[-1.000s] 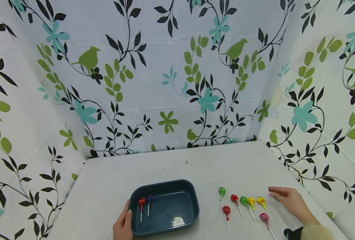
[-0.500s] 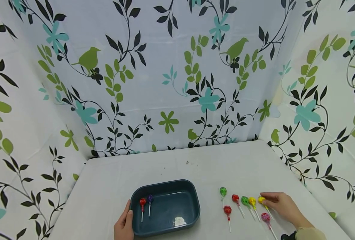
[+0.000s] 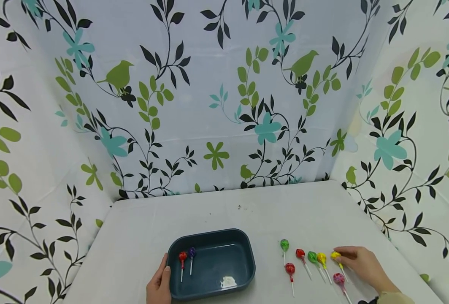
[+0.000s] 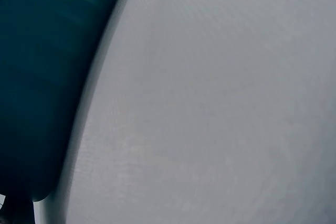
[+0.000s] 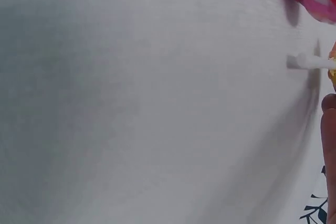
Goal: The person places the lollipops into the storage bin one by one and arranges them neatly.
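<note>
My left hand [image 3: 159, 282] grips the left side of a dark blue tray [image 3: 218, 264], thumb at the rim. Inside the tray lie a red lollipop [image 3: 182, 256] and a purple lollipop [image 3: 192, 252], sticks toward me. The tray's outer wall [image 4: 47, 77] fills the upper left of the left wrist view. At the right, my right hand [image 3: 365, 267] pinches the head of a yellow lollipop [image 3: 335, 255]. That lollipop's white stick [image 5: 315, 62] shows at the right edge of the right wrist view, near a finger [image 5: 329, 150].
Left of the right hand lie another yellow lollipop [image 3: 321, 258], green lollipops [image 3: 313, 257] [image 3: 284, 244] and red lollipops [image 3: 300, 253] [image 3: 290, 268]. A pink lollipop [image 3: 339, 278] lies nearer me. Patterned cloth [image 3: 224, 126] walls the white table [image 3: 163, 219].
My right hand has come left and down onto the yellow lollipop and now pinches its head. The left hand keeps its hold on the tray; the head view has shifted slightly.
</note>
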Demonstrator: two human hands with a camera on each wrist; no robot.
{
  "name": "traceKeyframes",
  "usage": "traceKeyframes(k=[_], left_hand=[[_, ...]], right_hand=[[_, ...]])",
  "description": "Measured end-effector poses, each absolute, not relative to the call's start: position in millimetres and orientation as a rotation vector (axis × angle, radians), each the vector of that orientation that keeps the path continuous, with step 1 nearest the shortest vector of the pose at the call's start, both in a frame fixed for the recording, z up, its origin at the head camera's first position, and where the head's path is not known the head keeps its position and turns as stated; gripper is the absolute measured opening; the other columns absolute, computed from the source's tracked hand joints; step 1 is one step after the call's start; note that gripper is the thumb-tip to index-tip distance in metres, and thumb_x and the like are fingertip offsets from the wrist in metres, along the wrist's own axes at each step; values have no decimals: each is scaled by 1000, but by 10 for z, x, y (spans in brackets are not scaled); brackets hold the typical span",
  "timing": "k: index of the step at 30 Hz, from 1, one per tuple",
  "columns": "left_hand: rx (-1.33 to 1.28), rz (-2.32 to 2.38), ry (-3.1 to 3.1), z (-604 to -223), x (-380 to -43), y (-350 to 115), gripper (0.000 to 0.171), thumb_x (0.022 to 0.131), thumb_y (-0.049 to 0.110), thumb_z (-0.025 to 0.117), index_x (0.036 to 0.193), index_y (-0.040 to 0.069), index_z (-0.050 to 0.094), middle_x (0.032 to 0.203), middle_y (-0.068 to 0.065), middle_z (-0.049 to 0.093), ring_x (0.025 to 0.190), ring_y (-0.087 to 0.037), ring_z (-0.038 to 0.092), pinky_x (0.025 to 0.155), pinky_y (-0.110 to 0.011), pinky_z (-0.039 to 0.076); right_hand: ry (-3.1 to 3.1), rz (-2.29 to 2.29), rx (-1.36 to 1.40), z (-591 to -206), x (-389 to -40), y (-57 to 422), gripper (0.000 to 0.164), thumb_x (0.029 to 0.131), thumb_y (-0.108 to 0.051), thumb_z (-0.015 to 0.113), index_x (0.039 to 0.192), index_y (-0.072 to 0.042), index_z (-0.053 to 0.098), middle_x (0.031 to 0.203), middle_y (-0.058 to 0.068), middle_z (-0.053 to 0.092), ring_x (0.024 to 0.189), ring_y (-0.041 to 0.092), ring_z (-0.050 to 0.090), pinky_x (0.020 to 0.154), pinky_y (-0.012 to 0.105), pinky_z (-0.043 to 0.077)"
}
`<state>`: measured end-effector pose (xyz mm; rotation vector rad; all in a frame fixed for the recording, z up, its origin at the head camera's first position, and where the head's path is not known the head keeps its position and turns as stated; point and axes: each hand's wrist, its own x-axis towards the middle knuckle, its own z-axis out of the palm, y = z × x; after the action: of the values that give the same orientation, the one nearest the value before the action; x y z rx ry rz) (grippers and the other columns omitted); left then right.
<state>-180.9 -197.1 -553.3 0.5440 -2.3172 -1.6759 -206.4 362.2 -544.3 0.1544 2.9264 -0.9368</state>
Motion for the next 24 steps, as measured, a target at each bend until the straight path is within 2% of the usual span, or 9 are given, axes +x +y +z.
traceKeyframes(k=[3, 6, 8, 11, 13, 15, 20, 24], left_hand=[[531, -1671, -2307, -5534, -1812, -1972, 44, 110, 28, 44, 150, 9, 51, 151, -8, 51, 143, -32, 42, 94, 7, 33], [514, -1667, -2305, -5546, -1816, -1974, 44, 110, 28, 45, 150, 8, 51, 151, -9, 51, 142, -32, 43, 93, 7, 34], [506, -1669, -2306, -5556, -1816, -1978, 44, 111, 28, 45, 150, 9, 51, 151, -10, 51, 142, -32, 43, 92, 7, 35], [510, -1668, -2299, -5566, -1810, -1990, 44, 110, 28, 45, 150, 9, 51, 151, -10, 51, 142, -31, 43, 92, 7, 34], [513, -1665, -2294, -5566, -1805, -2000, 44, 110, 29, 45, 150, 10, 52, 151, -9, 52, 141, -31, 43, 92, 7, 34], [513, -1663, -2289, -5564, -1801, -2009, 44, 110, 29, 46, 150, 10, 52, 151, -8, 52, 141, -31, 43, 93, 7, 33], [527, -1671, -2283, -5559, -1798, -2015, 44, 110, 29, 46, 149, 10, 52, 151, -8, 52, 142, -31, 43, 93, 7, 32], [525, -1689, -2306, -5550, -1811, -1992, 44, 110, 27, 46, 150, 11, 51, 152, -6, 51, 144, -30, 42, 98, 5, 32]], right_hand=[[2938, -958, 165, -5374, -2059, 3657, 37, 88, -25, 80, 118, -4, 76, 110, 12, 78, 110, 37, 71, 91, 52, 60], [2945, -1003, 185, -5264, -2071, 3701, 39, 90, -23, 78, 121, 0, 73, 113, 17, 77, 107, 36, 72, 84, 42, 63], [2949, -1039, 195, -5181, -2087, 3731, 42, 91, -23, 77, 124, 3, 71, 114, 20, 76, 103, 31, 75, 79, 35, 64], [2970, -1076, 199, -5048, -2130, 3750, 44, 94, -25, 75, 127, 4, 69, 116, 21, 75, 93, 16, 76, 74, 28, 64], [2990, -1100, 187, -4959, -2170, 3739, 45, 94, -25, 74, 128, 5, 68, 117, 22, 75, 89, 7, 75, 74, 27, 64], [3014, -1108, 184, -4872, -2214, 3708, 46, 94, -26, 74, 128, 5, 68, 117, 22, 75, 87, 4, 73, 75, 30, 65], [3046, -1118, 155, -4719, -2312, 3553, 46, 94, -30, 75, 127, 2, 70, 117, 21, 75, 90, 6, 73, 80, 39, 65], [3005, -1164, 119, -4654, -2362, 3391, 46, 95, -31, 73, 129, 0, 69, 119, 20, 75, 90, -1, 71, 83, 38, 65]])
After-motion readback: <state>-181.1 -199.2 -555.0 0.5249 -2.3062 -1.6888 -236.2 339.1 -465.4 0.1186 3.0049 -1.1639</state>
